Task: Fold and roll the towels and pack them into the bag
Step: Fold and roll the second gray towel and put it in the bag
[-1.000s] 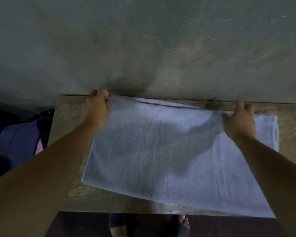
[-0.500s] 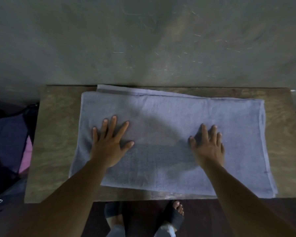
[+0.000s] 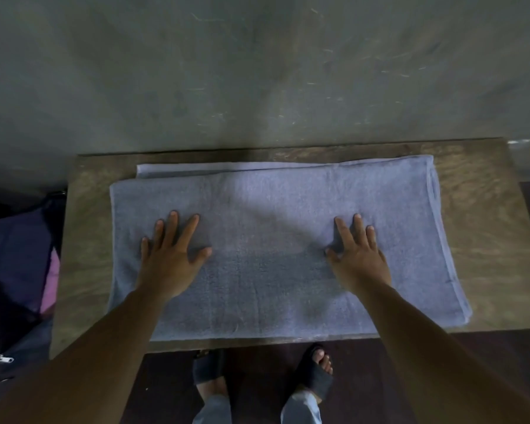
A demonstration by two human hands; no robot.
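A pale blue-grey towel (image 3: 273,209) lies folded over on a small wooden table (image 3: 487,240), its lower layer showing as a strip along the far edge. My left hand (image 3: 169,255) rests flat on the towel's left half, fingers spread. My right hand (image 3: 358,255) lies flat on the right half, fingers apart. Neither hand grips anything. A dark purple bag (image 3: 16,258) with a pink part sits on the floor to the left of the table.
A grey wall (image 3: 257,71) stands right behind the table's far edge. My feet in dark sandals (image 3: 315,371) are under the near edge, on a dark floor. A zip pull (image 3: 5,358) shows at the lower left.
A second ago both hands held the towel's far edge. They let go and came down flat on the folded towel, then slid slightly outward.
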